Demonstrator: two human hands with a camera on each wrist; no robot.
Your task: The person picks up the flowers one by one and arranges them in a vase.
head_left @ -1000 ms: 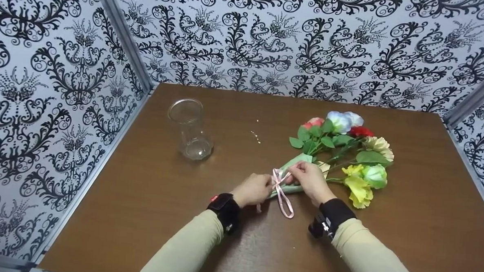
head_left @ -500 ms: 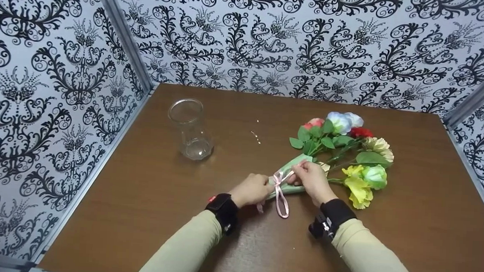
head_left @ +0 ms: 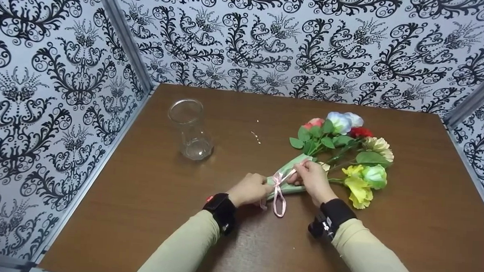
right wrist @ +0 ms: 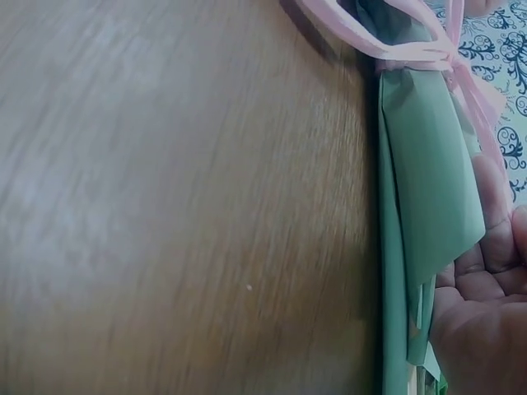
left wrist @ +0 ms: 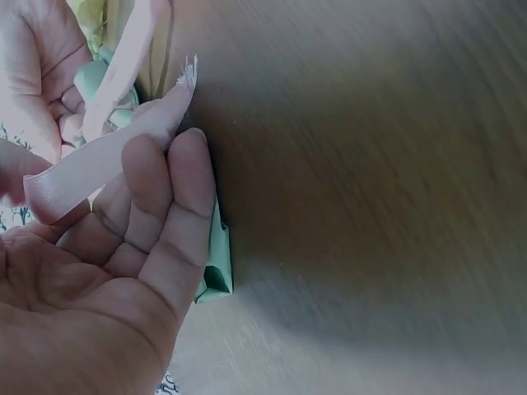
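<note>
A bouquet of artificial flowers lies on the table, its stems wrapped in light green paper. A pink ribbon is tied around the wrap, with one loop hanging toward the person. My left hand, at the narrow end of the wrap, pinches the ribbon; a frayed ribbon end sticks out past its curled fingers in the left wrist view. My right hand pinches another part of the ribbon, drawn up and right from the knot. In the right wrist view, the knot sits on the green paper.
A clear glass vase stands upright on the brown table, left of the bouquet. Small pale bits lie between them. Patterned walls enclose the table at the back and sides.
My left hand has shifted slightly left. The hanging ribbon loop has become smaller and swung left, and the bow at the knot looks tighter. My right hand has barely moved.
</note>
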